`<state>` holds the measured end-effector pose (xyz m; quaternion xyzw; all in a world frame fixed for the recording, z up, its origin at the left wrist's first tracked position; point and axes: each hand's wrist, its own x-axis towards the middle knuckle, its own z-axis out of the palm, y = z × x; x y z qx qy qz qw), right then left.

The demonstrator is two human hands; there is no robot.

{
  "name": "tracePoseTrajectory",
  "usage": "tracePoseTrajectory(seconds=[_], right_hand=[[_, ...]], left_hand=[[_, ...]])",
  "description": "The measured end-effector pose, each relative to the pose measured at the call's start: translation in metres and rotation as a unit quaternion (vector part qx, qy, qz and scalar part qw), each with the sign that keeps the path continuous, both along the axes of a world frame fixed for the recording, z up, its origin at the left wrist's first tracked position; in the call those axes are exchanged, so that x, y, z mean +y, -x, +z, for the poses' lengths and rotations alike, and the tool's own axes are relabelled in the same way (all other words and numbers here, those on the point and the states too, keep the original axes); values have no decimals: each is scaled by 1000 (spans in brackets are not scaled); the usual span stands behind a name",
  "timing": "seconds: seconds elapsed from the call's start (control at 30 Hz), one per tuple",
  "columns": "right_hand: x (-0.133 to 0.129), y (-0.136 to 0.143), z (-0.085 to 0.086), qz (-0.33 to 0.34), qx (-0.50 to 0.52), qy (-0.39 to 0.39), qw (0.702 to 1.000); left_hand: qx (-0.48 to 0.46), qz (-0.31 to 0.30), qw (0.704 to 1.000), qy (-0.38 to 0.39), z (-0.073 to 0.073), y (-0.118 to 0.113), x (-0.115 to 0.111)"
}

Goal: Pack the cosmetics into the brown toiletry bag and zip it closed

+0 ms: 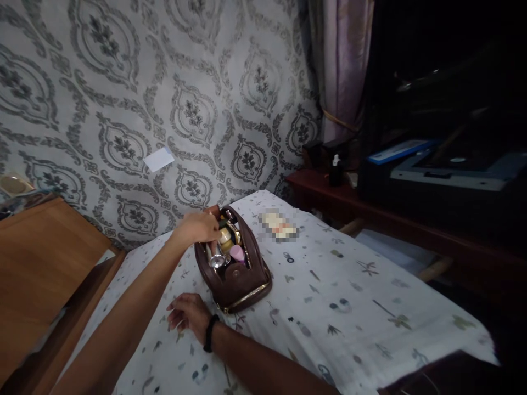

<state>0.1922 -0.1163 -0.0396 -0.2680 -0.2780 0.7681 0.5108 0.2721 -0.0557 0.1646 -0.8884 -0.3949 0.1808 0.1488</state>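
A brown zip-up makeup bag (pixel 259 274) lies on the cloth with its top unzipped. Inside it are a yellow-capped jar (pixel 225 237), a pink-topped item (pixel 237 253), a silver round-ended item (pixel 217 261) and several other small things. My left hand (pixel 201 227) reaches over the bag's left rim, fingers bent down into the opening; whatever they grip is hidden. My right hand (pixel 190 315), with a black band at the wrist, rests on the cloth just in front of the bag. Its fingers are loosely curled and apart, holding nothing.
A patterned white cloth (pixel 313 323) covers the surface under the bag. Beyond the bag lies a blurred-out pale item (pixel 279 225). A wooden panel (pixel 45 274) stands at the left. On the right, a dark red shelf (pixel 317 192) carries a dark dropper bottle (pixel 336 171).
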Motion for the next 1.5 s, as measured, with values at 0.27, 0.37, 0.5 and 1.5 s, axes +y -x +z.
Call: tracePoseTrajectory(seconds=[0.27, 0.37, 0.5, 1.5], right_hand=[[-1, -1, 1, -3, -2, -4, 1000], [-2, -2, 2, -3, -4, -3, 1000], [-2, -2, 2, -4, -6, 1, 1000], [3, 4, -6, -5, -23, -13, 1000]], left_hand=[[-167, -39, 980, 99, -12, 18, 26], [-179, -18, 981, 68, -16, 18, 23], [-195, -22, 979, 53, -17, 18, 14], [-433, -58, 891, 125, -57, 39, 108]])
